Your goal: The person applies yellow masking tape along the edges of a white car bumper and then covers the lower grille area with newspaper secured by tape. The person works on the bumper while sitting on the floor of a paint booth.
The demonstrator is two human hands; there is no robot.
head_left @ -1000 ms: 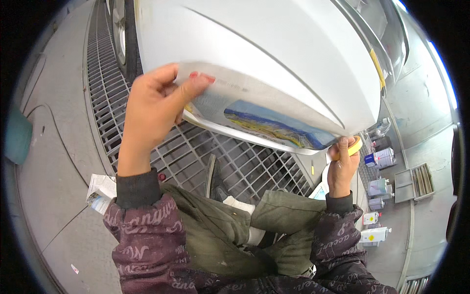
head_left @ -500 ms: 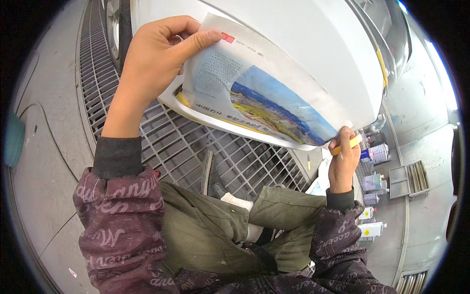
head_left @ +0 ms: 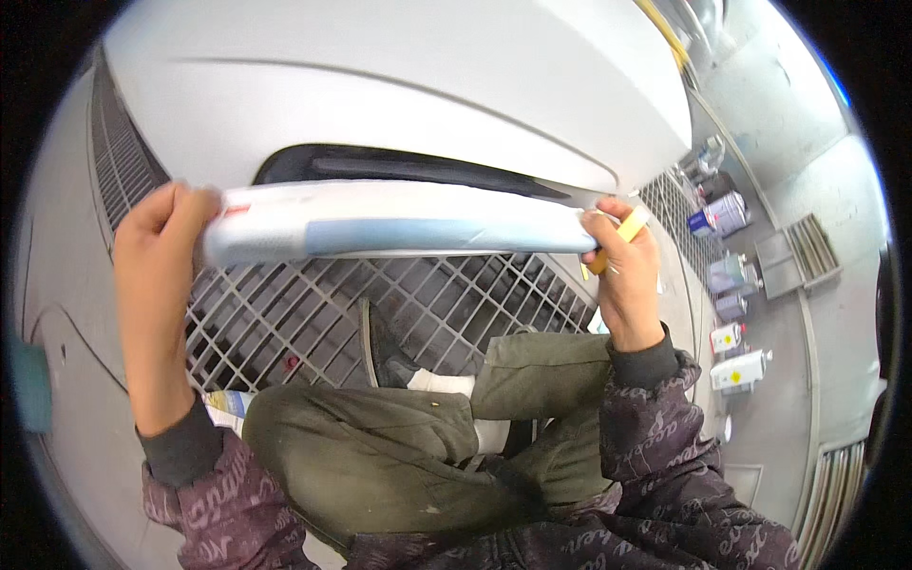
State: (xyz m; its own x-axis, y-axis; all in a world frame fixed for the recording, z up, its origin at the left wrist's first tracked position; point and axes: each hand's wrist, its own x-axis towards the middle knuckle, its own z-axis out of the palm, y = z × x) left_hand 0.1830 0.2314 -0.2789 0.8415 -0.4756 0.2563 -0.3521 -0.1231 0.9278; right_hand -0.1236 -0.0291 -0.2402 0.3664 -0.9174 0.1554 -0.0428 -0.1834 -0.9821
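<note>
A printed newspaper sheet (head_left: 408, 228) is stretched between my two hands, curved into a long narrow band with white and pale blue showing. My left hand (head_left: 157, 247) is closed on its left end, slightly blurred. At the other end, my right hand (head_left: 622, 271) pinches the paper with thumb and fingers. The same hand also holds a small yellow object (head_left: 633, 225), probably a masking tape roll seen edge-on. Just beyond the paper is a white car body panel (head_left: 399, 90) with a black slot (head_left: 408, 166), whose lower part the paper covers.
Metal floor grating (head_left: 285, 323) lies below the paper, with my shoe (head_left: 385, 351) on it. Several cans and bottles (head_left: 727, 275) line the floor at right, beside a metal rack (head_left: 803, 252). A teal object (head_left: 33, 385) stands at far left. Colourful printed paper (head_left: 228, 407) lies by my knee.
The newspaper has come down and nearer, tilting from a broad open face to a narrow curved band. My left hand moved down and left. The view has shifted, showing the panel's black slot.
</note>
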